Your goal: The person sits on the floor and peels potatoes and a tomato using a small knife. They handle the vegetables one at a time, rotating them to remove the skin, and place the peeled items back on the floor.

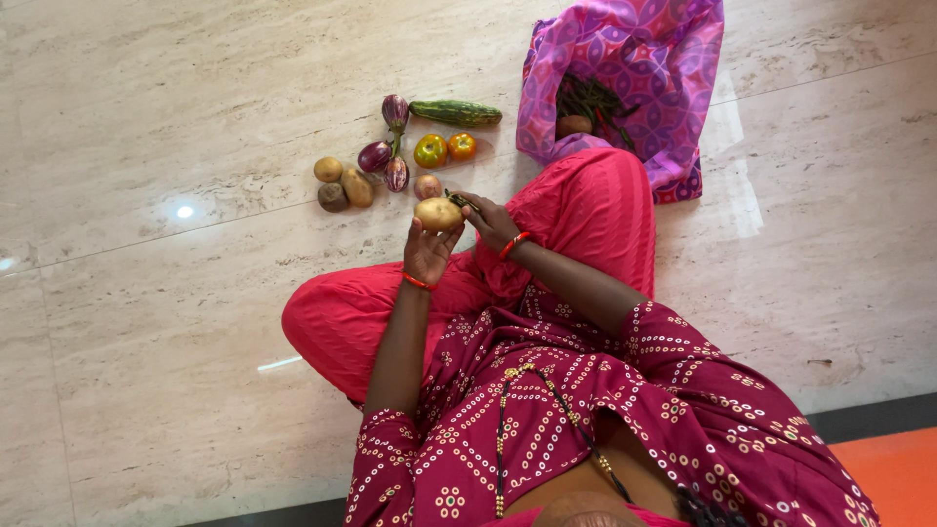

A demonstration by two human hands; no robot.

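left hand (427,252) is cupping a potato (438,214), right hand (490,221) pinching something dark; potato's perching loosely, could be rolling onto the floor (176,322).

Tan round potato (438,214), glossy purple striped brinjals (375,156), one long dark green cucumber (455,112). Pink-and-purple floral cloth bag (634,59) on the cream marble floor (176,322).
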